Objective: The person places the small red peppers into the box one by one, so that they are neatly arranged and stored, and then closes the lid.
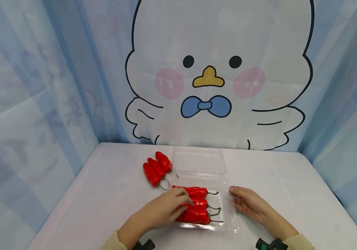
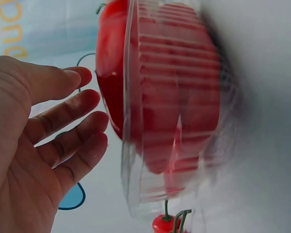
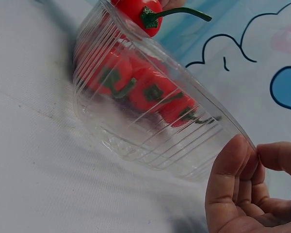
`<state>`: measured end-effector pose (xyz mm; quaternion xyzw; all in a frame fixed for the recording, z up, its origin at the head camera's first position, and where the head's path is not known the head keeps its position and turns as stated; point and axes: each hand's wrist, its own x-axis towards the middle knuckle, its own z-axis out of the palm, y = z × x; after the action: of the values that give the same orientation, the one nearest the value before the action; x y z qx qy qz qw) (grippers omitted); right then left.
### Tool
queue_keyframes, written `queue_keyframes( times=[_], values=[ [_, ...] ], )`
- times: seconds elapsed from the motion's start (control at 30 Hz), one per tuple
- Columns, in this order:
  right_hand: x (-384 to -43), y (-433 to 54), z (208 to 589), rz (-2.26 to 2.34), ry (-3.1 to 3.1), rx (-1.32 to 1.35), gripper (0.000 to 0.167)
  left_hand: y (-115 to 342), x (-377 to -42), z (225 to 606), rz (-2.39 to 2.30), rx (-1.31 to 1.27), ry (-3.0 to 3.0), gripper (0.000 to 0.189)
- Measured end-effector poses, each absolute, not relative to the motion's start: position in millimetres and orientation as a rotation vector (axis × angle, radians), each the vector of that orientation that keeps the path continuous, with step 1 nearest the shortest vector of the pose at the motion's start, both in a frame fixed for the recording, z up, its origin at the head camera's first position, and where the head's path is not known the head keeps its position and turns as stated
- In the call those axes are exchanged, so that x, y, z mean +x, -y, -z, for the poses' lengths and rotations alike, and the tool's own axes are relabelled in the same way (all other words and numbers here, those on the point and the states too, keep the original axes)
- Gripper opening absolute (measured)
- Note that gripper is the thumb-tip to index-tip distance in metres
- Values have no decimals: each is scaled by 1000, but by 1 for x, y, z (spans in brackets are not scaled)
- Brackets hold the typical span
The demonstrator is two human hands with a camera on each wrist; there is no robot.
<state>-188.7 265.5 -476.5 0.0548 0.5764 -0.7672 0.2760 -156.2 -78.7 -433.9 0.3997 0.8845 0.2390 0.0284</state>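
Note:
A clear plastic clamshell container (image 1: 225, 199) lies on the table with its lid (image 1: 198, 161) folded back. Several red peppers (image 1: 195, 216) with green stems are inside, stems toward the right. One pepper (image 2: 111, 58) sits on top, above the container's rim. My left hand (image 1: 167, 206) hovers over the peppers' left ends; its loosely bent fingers are close beside the top pepper in the left wrist view, with no grip visible. With thumb and fingers, my right hand (image 1: 248, 205) pinches the container's right rim.
Three more red peppers (image 1: 157, 169) lie on the white table (image 1: 115, 187), left of the lid, their stems pointing toward the container. A curtain (image 1: 209, 128) with a cartoon bird rises behind the table, and others hang at both sides.

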Motion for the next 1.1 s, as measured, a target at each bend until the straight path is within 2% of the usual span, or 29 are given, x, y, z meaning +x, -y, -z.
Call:
queue_keyframes(
  times=[0.37, 0.83, 1.1],
  values=[
    [-188, -265, 476, 2065, -1551, 147, 15, 100, -170, 423, -701, 1178, -2819, 22],
    [-188, -266, 478, 2076, -1529, 148, 13, 132, -196, 433, -549, 1092, -2988, 21],
    [-187, -266, 479, 2080, -1529, 143, 13, 141, -215, 448, -392, 1031, -3111, 28]
  ],
)
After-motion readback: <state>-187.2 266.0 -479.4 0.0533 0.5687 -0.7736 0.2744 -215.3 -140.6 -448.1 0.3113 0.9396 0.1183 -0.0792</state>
